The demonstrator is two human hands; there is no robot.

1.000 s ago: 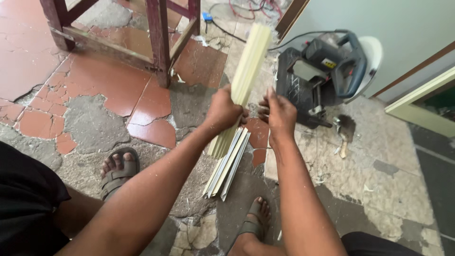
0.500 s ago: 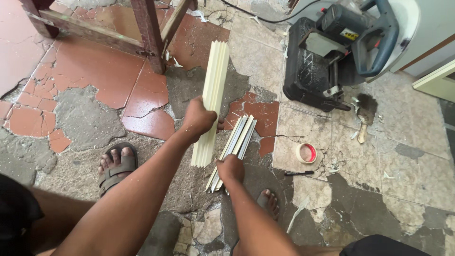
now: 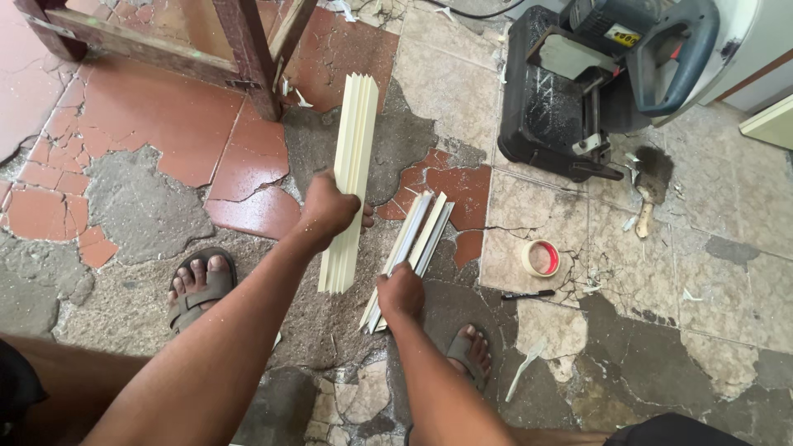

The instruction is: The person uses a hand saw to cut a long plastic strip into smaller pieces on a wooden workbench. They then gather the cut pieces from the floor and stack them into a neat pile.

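Strips [image 3: 350, 165] of pale wood sit gripped in the left hand [image 3: 329, 211]; right hand [image 3: 400, 291] clasps the floor pile [image 3: 410, 252].

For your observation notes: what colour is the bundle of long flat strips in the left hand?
Pale cream bundle of strips, clearest in the head view.

Right hand [image 3: 401, 291] hides floor strips' [image 3: 410, 252] near ends; power tool [image 3: 607, 78] cut off at top.

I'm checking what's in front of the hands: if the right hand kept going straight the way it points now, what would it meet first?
The right hand is already at the near end of the second bundle of pale strips lying on the floor. Straight on it would run along those strips, though how firmly it grips them is unclear.
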